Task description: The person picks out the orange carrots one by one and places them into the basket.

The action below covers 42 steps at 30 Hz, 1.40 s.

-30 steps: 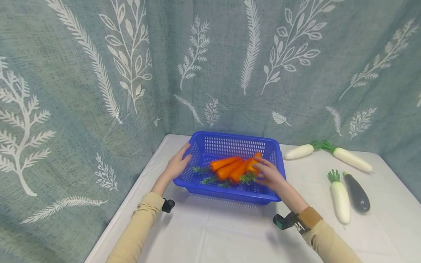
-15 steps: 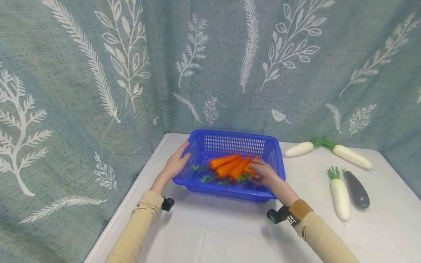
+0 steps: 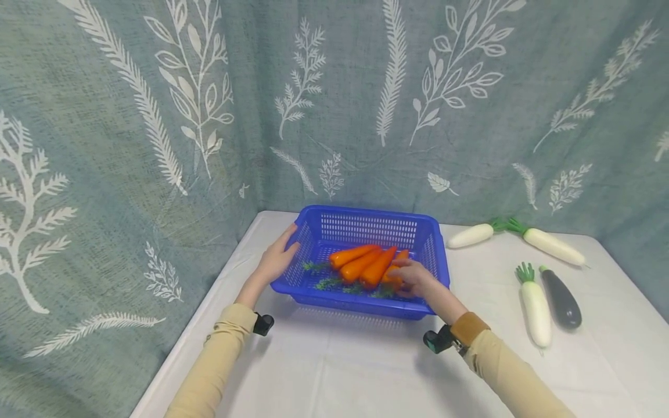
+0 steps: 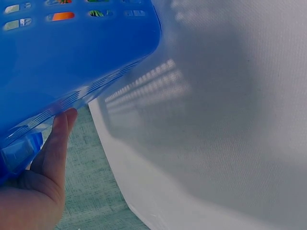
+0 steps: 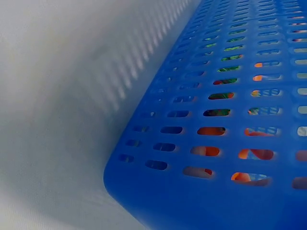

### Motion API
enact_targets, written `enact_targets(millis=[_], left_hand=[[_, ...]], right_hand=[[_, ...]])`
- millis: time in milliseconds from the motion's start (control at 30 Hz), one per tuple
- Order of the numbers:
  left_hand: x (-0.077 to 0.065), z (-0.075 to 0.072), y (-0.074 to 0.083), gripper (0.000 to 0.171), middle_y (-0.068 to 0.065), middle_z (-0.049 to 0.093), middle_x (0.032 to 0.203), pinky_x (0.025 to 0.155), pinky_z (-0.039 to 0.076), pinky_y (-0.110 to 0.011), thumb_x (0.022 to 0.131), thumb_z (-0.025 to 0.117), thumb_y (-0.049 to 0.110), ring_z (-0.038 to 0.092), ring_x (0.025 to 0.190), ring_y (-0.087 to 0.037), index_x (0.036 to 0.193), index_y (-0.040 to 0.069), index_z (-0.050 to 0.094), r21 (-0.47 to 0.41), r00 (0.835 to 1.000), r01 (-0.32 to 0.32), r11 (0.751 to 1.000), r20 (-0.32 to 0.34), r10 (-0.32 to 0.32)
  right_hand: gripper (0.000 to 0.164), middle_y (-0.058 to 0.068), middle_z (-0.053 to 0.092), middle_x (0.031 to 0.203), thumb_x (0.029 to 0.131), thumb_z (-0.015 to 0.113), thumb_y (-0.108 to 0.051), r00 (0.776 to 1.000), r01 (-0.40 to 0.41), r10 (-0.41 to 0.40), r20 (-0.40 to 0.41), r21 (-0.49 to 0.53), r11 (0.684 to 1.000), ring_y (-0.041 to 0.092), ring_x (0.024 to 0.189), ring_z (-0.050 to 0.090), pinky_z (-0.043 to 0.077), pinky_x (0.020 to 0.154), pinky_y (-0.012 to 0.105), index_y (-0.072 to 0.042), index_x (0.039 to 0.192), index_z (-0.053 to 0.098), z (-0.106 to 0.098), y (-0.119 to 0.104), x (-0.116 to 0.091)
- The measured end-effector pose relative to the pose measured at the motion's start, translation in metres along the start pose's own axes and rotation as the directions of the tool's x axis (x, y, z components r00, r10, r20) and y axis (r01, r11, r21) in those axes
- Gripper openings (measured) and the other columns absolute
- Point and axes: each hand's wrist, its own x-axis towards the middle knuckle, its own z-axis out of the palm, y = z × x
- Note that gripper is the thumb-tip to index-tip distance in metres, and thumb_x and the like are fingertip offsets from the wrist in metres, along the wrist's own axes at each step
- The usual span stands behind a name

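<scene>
A blue perforated plastic basket (image 3: 360,301) stands on the table, with several orange carrots (image 3: 358,264) and their green tops inside. At its left side my left hand (image 3: 274,261) holds the rim, thumb over the edge. In the left wrist view, the fingers (image 4: 58,148) of that hand lie against the basket's outer wall (image 4: 72,57). My right hand (image 3: 414,275) reaches over the front right corner and grips the rightmost carrot (image 3: 401,255), partly covering it. The basket wall (image 5: 192,191) hides most of that hand in the right wrist view; orange and skin show through its slots.
To the right lie three white radishes (image 3: 536,310) with green tops, two (image 3: 470,236) (image 3: 554,247) towards the back. A dark eggplant (image 3: 561,299) lies beside the nearest radish. White cloth covers the table (image 3: 355,371); a green leaf-patterned curtain (image 3: 360,116) hangs behind and left.
My right hand has moved left and down in the basket, its fingers closing around the rightmost carrot. My left hand stays at the left rim. The view shifts slightly.
</scene>
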Motion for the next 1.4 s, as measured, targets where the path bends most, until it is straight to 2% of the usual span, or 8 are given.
enact_targets(millis=[167,467,667,800,1167,1400], left_hand=[[0.0,-0.0003,0.002,0.053,-0.018,0.021,0.159,0.118,0.017,-0.052,0.104,0.039,0.016,0.022,0.143,-0.04,0.153,-0.001,0.025,0.006,1.0,-0.012,1.0,-0.008,0.012],[-0.0005,0.0,0.0021,0.053,-0.018,0.02,0.159,0.119,0.017,-0.051,0.105,0.039,0.015,0.02,0.144,-0.039,0.153,-0.002,0.024,0.0,1.0,-0.008,1.0,0.004,0.008],[-0.0007,0.0007,0.0021,0.052,-0.019,0.02,0.159,0.119,0.016,-0.05,0.105,0.038,0.015,0.02,0.144,-0.039,0.153,-0.002,0.024,0.001,1.0,-0.014,1.0,-0.001,0.014],[-0.0004,0.001,0.001,0.052,-0.019,0.02,0.159,0.119,0.016,-0.05,0.105,0.038,0.015,0.02,0.144,-0.039,0.152,-0.002,0.024,-0.005,1.0,-0.016,1.0,-0.007,0.016],[0.0009,0.0007,-0.0005,0.053,-0.018,0.02,0.159,0.119,0.017,-0.051,0.105,0.039,0.015,0.02,0.145,-0.038,0.153,-0.001,0.024,-0.014,1.0,-0.009,1.0,0.001,0.009],[0.0007,0.0007,0.0005,0.053,-0.018,0.02,0.159,0.119,0.017,-0.05,0.105,0.039,0.015,0.02,0.145,-0.038,0.153,-0.001,0.024,-0.016,1.0,-0.008,1.0,0.002,0.008]], right_hand=[[0.05,0.017,0.05,0.112,0.093,0.052,0.003,1.0,-0.011,0.011,0.007,0.007,1.0,0.027,0.091,0.055,0.048,0.1,0.048,0.004,0.141,0.038,0.0004,0.0,-0.0005],[0.047,0.014,0.053,0.103,0.093,0.053,0.004,0.999,-0.029,0.029,-0.017,-0.025,0.999,0.024,0.085,0.055,0.051,0.096,0.045,0.002,0.139,0.042,0.0002,0.0005,0.0],[0.046,0.009,0.056,0.095,0.093,0.055,0.002,0.999,-0.034,0.034,-0.006,-0.055,0.998,0.019,0.076,0.054,0.055,0.085,0.038,0.0,0.138,0.045,0.0003,0.0006,0.0011],[0.046,0.008,0.058,0.094,0.093,0.056,0.0,0.999,-0.043,0.043,-0.003,-0.059,0.997,0.02,0.077,0.056,0.055,0.085,0.039,-0.001,0.138,0.046,0.0005,-0.0001,-0.0003],[0.049,0.012,0.054,0.11,0.092,0.055,0.001,0.999,-0.026,0.024,-0.026,-0.087,0.996,0.025,0.09,0.055,0.052,0.087,0.041,0.0,0.14,0.044,0.0027,0.0,-0.0025],[0.047,0.018,0.048,0.124,0.091,0.055,0.0,0.998,-0.025,0.02,-0.057,-0.094,0.995,0.032,0.105,0.051,0.049,0.096,0.047,0.0,0.137,0.045,0.0026,-0.0005,-0.0034]])
